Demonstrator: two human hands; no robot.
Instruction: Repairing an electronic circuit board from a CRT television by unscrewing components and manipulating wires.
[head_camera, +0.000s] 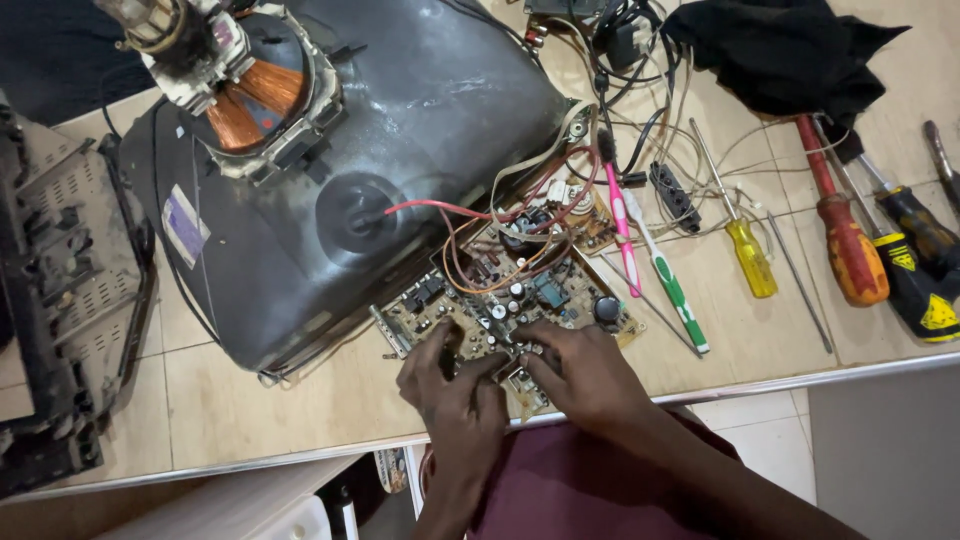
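A pale lilac rectangular label (184, 224) sticks to the dark tube (400, 130) at its left flank. The circuit board (520, 295) lies at the table (260, 400) edge beside the tube, its long axis running from lower left to upper right. The left hand (450, 390) and right hand (585, 375) both pinch the board's near edge, fingers curled over its parts. A pink toothbrush (621, 225) and a green one (668, 280) lie to the right.

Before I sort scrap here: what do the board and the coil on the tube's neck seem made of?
Board: tan, matte laminate, probably phenolic, crowded with components; both hands rest on it. Coil: shiny orange-brown windings, likely copper wire.
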